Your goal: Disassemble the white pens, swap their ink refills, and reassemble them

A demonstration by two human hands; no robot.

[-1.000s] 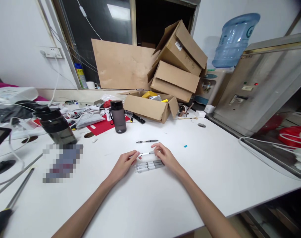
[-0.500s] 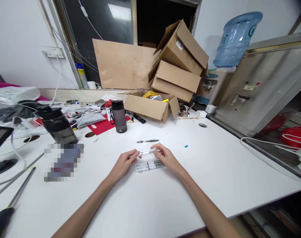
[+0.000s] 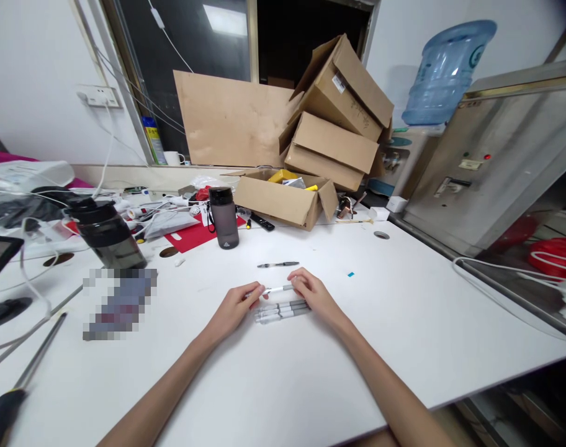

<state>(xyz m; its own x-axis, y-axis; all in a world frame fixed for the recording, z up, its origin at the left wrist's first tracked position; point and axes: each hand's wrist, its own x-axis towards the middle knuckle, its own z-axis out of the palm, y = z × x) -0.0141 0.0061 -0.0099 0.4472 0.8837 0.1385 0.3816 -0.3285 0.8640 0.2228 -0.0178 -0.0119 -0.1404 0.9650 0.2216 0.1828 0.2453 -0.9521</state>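
A white and grey pen (image 3: 279, 288) is held level between my two hands, above the white table (image 3: 404, 310). My left hand (image 3: 239, 304) pinches its left end between thumb and fingers. At the other end, the fingers of my right hand (image 3: 313, 295) are closed on the grey part. Just below, several similar pens (image 3: 280, 311) lie side by side, their right ends partly behind my right hand. A dark pen (image 3: 278, 264) lies alone beyond my hands.
Behind stand a dark bottle (image 3: 224, 218) and an open cardboard box (image 3: 283, 198). On the left are a black-topped bottle (image 3: 108, 233), a screwdriver (image 3: 31, 366) and cables. A small blue piece (image 3: 350, 274) lies to the right.
The right fingers have shifted slightly on the held pen, and more of its grey end shows. The left hand has barely moved.
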